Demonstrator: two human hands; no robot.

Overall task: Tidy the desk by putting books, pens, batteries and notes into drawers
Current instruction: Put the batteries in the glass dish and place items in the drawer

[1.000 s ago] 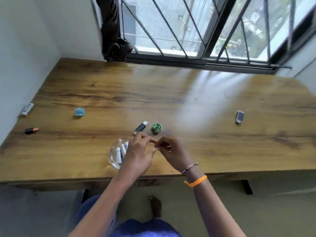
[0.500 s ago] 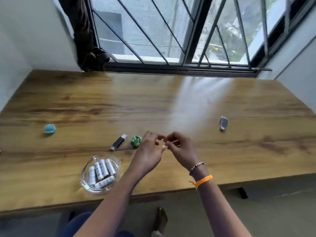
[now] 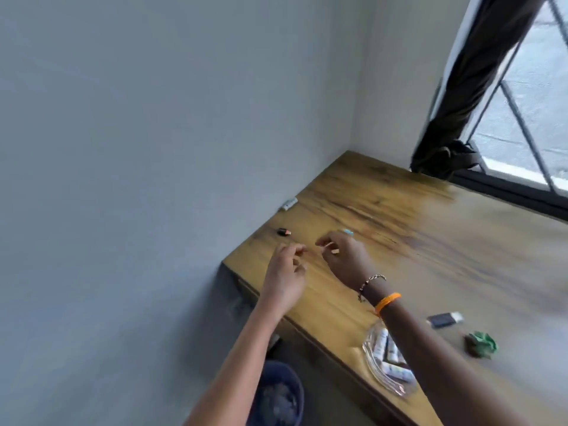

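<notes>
While the right hand (image 3: 345, 259) is pinching something small and the left hand (image 3: 287, 272) is hovering half-curled and empty, both are reaching for the black battery (image 3: 283, 231), which needs a fingertip grip.

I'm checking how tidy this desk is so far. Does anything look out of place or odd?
Yes. A crumpled green paper ball and a black stick-shaped item lie loose on the desk, and two small items, one whitish and one black, sit stranded near the wall.
</notes>
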